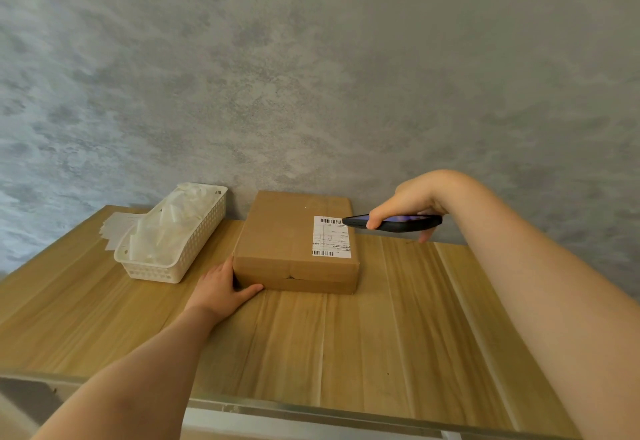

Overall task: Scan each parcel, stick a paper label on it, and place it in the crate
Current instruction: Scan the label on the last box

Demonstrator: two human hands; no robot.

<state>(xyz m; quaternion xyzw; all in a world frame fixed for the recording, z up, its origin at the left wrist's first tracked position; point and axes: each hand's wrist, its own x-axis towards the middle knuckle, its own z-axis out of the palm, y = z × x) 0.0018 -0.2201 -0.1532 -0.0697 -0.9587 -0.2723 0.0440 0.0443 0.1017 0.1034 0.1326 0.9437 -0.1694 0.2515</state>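
Parcel (296, 242) lies flat on the tabletop (346, 335) beside a white basket (173, 232); my left hand (221, 289) braces its near corner, fingers relaxed, while my right hand (407, 204) grips a phone (393, 222) above its label (331, 237).

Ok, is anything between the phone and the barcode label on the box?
Nothing visible. The phone in the right hand hovers over the shipping label on the cardboard box, clear air between. The left hand rests at the box's near-left corner, away from the label.
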